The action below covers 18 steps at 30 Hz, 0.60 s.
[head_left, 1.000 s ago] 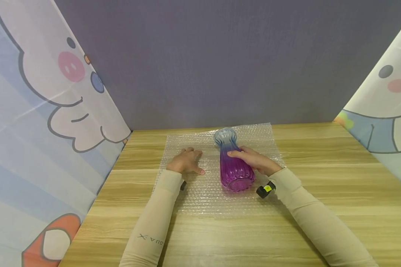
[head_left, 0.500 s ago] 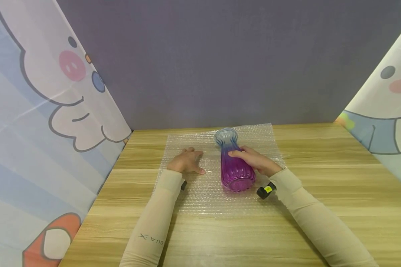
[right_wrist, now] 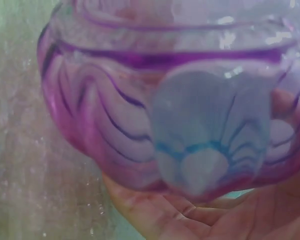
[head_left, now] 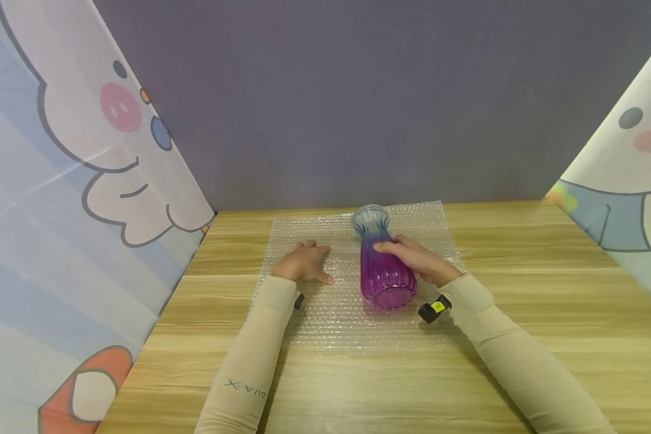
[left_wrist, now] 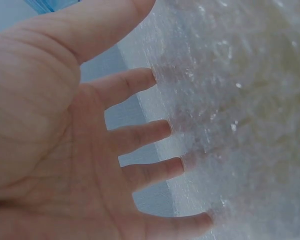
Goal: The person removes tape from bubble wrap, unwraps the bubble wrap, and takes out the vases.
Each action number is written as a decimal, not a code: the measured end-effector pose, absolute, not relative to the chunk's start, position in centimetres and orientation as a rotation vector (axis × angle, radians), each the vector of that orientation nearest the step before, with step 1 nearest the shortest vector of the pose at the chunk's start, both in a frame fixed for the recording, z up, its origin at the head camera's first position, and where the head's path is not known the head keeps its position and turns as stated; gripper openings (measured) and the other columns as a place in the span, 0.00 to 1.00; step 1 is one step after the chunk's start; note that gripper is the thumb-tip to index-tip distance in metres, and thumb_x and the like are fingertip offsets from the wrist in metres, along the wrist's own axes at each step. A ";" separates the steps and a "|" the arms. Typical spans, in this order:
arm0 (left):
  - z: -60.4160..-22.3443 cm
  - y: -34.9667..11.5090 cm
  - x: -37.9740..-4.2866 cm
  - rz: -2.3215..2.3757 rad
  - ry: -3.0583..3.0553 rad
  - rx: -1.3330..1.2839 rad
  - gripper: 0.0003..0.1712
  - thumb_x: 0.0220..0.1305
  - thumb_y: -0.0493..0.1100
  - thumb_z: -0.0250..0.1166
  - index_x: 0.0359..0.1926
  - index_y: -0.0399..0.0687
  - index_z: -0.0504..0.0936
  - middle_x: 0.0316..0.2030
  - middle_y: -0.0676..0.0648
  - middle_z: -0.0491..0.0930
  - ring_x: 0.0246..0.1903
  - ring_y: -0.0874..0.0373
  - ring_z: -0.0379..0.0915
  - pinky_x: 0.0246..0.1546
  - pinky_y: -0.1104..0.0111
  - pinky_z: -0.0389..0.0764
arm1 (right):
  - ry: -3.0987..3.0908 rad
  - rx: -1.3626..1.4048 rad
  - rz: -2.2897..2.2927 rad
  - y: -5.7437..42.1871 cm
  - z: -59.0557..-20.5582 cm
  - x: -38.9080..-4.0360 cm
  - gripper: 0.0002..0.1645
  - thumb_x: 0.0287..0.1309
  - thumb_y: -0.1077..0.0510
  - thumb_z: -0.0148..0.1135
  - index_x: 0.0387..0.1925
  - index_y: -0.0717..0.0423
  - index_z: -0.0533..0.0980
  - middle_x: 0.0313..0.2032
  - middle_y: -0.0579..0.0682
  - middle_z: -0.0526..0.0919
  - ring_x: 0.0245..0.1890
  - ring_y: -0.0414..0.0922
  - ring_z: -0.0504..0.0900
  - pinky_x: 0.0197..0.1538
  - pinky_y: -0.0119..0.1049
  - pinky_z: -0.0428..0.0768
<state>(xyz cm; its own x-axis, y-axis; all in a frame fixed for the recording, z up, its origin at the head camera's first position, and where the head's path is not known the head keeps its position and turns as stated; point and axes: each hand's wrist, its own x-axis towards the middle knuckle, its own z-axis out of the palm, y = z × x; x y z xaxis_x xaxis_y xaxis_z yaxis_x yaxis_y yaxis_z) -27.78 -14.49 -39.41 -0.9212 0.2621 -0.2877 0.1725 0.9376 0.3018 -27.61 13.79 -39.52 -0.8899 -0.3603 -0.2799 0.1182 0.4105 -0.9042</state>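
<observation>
A ribbed glass vase [head_left: 386, 274], purple at the base and fading to pale blue at its flared rim, lies tipped with its mouth toward the back wall. My right hand [head_left: 415, 256] grips its side, thumb across the top. In the right wrist view the vase's base [right_wrist: 165, 115] fills most of the picture, with fingers [right_wrist: 155, 210] beneath it. A sheet of bubble wrap [head_left: 325, 325] is spread under the vase. My left hand [head_left: 304, 262] rests on the sheet's left part, fingers spread; in the left wrist view its fingertips [left_wrist: 162, 127] touch the wrap.
The wood-grain table [head_left: 385, 392] extends around the wrap. A plain grey wall [head_left: 358, 108] rises behind it. Cloth panels with cartoon prints flank it on the left [head_left: 43, 199] and on the right [head_left: 640, 181].
The vase in my right hand has shifted slightly, its rim and base a little higher in the head view. My left hand stays in place on the bubble wrap.
</observation>
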 end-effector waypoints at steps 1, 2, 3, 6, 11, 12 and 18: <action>-39.4 -14.5 -27.8 0.393 2.766 0.316 0.56 0.53 0.61 0.77 0.79 0.59 0.60 0.81 0.40 0.50 0.79 0.30 0.42 0.70 0.29 0.56 | 2.239 -0.203 -1.485 13.8 -39.5 -27.6 0.49 0.65 0.35 0.57 0.70 0.66 0.58 0.64 0.67 0.72 0.59 0.58 0.80 0.62 0.50 0.81; -39.4 -14.5 -27.8 0.396 2.764 0.312 0.56 0.53 0.61 0.77 0.79 0.59 0.60 0.81 0.40 0.50 0.79 0.30 0.41 0.70 0.29 0.56 | 2.238 -0.195 -1.491 13.8 -39.4 -27.5 0.48 0.64 0.34 0.57 0.70 0.65 0.58 0.64 0.67 0.72 0.60 0.58 0.80 0.63 0.51 0.81; -39.4 -14.5 -27.8 0.399 2.761 0.309 0.56 0.53 0.61 0.77 0.79 0.59 0.60 0.81 0.40 0.49 0.79 0.30 0.41 0.70 0.29 0.56 | 2.237 -0.196 -1.497 13.8 -39.4 -27.5 0.48 0.65 0.35 0.57 0.70 0.65 0.58 0.64 0.67 0.72 0.60 0.59 0.79 0.63 0.51 0.81; -39.4 -14.4 -27.7 0.402 2.760 0.305 0.56 0.53 0.60 0.77 0.79 0.58 0.61 0.81 0.40 0.50 0.79 0.30 0.41 0.70 0.29 0.56 | 2.236 -0.208 -1.514 13.8 -39.2 -27.5 0.48 0.65 0.35 0.57 0.70 0.66 0.58 0.64 0.67 0.71 0.60 0.58 0.79 0.63 0.51 0.80; -39.4 -14.5 -27.7 0.396 2.765 0.308 0.56 0.53 0.61 0.77 0.79 0.58 0.61 0.81 0.41 0.51 0.79 0.31 0.42 0.70 0.29 0.57 | 2.221 -0.229 -1.533 13.9 -39.1 -27.5 0.47 0.65 0.36 0.57 0.70 0.66 0.58 0.63 0.68 0.72 0.58 0.57 0.80 0.61 0.50 0.82; -39.4 -14.5 -27.7 0.396 2.765 0.307 0.56 0.53 0.61 0.77 0.79 0.58 0.61 0.81 0.41 0.51 0.79 0.31 0.42 0.70 0.29 0.57 | 2.218 -0.229 -1.534 14.0 -39.1 -27.5 0.48 0.65 0.36 0.57 0.70 0.66 0.57 0.63 0.68 0.72 0.58 0.57 0.80 0.61 0.50 0.82; -39.4 -14.5 -27.7 0.396 2.768 0.309 0.57 0.52 0.62 0.77 0.79 0.58 0.61 0.81 0.41 0.50 0.79 0.31 0.42 0.70 0.29 0.57 | 2.220 -0.233 -1.544 14.3 -38.8 -27.6 0.48 0.66 0.37 0.57 0.71 0.67 0.56 0.63 0.70 0.72 0.57 0.59 0.81 0.59 0.51 0.83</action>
<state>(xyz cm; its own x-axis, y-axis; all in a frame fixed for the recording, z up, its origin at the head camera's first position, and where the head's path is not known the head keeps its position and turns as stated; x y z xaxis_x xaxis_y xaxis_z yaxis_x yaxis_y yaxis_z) -27.71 -14.53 -39.41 -0.9229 0.2558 -0.2877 0.1648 0.9380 0.3051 -27.63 14.30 -38.84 -0.8961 -0.3696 -0.2458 0.1019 0.3676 -0.9244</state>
